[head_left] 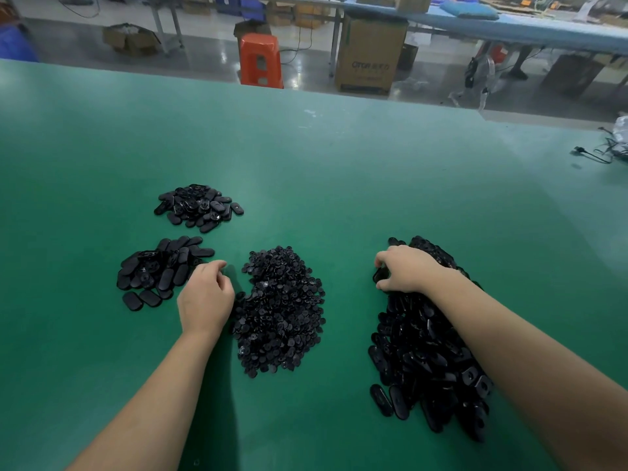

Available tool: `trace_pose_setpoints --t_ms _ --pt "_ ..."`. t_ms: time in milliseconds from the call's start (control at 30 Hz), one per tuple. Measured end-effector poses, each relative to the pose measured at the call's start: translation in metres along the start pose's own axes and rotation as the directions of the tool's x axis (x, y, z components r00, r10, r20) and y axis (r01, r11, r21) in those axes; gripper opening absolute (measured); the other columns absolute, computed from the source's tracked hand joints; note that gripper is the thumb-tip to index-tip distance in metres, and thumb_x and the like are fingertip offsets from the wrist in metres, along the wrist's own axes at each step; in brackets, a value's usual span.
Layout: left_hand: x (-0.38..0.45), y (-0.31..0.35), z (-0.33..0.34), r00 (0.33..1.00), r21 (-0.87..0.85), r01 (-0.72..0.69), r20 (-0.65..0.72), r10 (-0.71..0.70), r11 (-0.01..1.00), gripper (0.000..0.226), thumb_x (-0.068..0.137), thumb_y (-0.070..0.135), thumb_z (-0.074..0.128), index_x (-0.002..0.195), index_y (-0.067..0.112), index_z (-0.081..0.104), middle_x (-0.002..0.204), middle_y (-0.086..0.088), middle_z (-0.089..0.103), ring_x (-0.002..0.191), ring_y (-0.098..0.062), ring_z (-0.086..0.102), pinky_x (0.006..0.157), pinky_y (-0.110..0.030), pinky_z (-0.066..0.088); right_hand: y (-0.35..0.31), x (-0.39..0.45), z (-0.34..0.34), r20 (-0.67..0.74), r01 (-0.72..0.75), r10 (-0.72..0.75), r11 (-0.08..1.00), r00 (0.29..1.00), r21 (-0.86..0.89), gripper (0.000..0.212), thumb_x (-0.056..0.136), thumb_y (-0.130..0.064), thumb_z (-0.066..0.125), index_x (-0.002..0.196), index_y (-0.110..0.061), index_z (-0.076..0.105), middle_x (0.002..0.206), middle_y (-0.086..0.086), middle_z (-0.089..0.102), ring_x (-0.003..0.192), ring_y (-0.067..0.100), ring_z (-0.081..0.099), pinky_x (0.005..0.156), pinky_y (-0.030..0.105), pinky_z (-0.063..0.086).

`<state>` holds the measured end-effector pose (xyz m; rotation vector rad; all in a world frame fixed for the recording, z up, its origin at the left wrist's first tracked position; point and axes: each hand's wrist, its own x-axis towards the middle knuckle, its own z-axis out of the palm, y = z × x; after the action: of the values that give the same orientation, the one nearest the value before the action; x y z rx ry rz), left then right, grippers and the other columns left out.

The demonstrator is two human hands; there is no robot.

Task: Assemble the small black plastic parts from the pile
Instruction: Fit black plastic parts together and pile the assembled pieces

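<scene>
Small black plastic parts lie in four separate piles on a green matte-covered worktable (306, 158). Two piles hold flat, oblong, rounded-end black plastic covers: a far-left pile (198, 207) and, just nearer, a second left pile (159, 268), with three loose covers lying at its near edge. At centre, a dense heap of tiny dark round plastic inserts (280, 314) spreads toward the viewer; individual pieces are too many and too small to count. At right, the largest pile of oblong black plastic shells (424, 362) runs from mid-table toward the near edge, some pieces showing a hollow inner face.

Two bare hands are in view. The left hand (205, 297) sits between the second left pile and the central heap, back of hand up, fingers curled inward toward the thumb; whether anything is pinched there cannot be told. The right hand (404, 270) rests on the far end of the right pile, fingers and thumb curled round one oblong black shell (380, 275) at the pile's left edge, the forearm lying across the pile.

Beyond the far table edge stand one orange plastic stool (260, 59) and one brown cardboard carton (370, 57). One tangle of black cable (593, 154) lies on the table at far right.
</scene>
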<state>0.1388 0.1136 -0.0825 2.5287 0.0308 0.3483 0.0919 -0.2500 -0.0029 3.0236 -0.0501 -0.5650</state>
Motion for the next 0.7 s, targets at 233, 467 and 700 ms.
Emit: trace_pose_setpoints --t_ms 233,467,700 --pt "-0.0005 -0.0006 0.0002 1.000 0.005 0.001 0.000 -0.001 1.000 0.031 0.096 0.010 0.052 0.121 0.013 0.070 0.119 -0.004 0.070 0.099 -0.027 0.067 0.078 -0.039 0.054 -0.0045 0.0012 0.0070 -0.045 -0.014 0.014 1.000 0.999 0.001 0.045 0.087 -0.043 0.063 0.127 -0.023 0.058 0.122 0.004 0.059 0.112 0.025 0.058 0.085 0.035 0.048" --pt "-0.0004 -0.0003 -0.0001 1.000 0.010 -0.007 0.004 0.007 1.000 0.031 0.096 0.011 0.052 0.121 0.013 0.069 0.120 -0.004 0.069 0.098 -0.026 0.067 0.078 -0.038 0.054 -0.0025 -0.0006 0.0043 -0.051 0.002 -0.003 1.000 0.999 -0.012 0.040 0.090 -0.037 0.060 0.126 -0.022 0.061 0.119 0.001 0.065 0.108 0.024 0.061 0.080 0.033 0.049" --pt "-0.0002 -0.0004 0.0005 1.000 0.011 -0.001 0.006 0.001 1.000 0.030 0.096 0.011 0.052 0.121 0.013 0.069 0.120 -0.004 0.069 0.099 -0.026 0.067 0.078 -0.039 0.054 -0.0043 0.0000 0.0074 -0.040 0.043 -0.049 0.989 0.998 -0.143 0.033 0.092 -0.028 0.058 0.125 -0.024 0.060 0.121 0.004 0.056 0.112 0.026 0.058 0.079 0.034 0.046"
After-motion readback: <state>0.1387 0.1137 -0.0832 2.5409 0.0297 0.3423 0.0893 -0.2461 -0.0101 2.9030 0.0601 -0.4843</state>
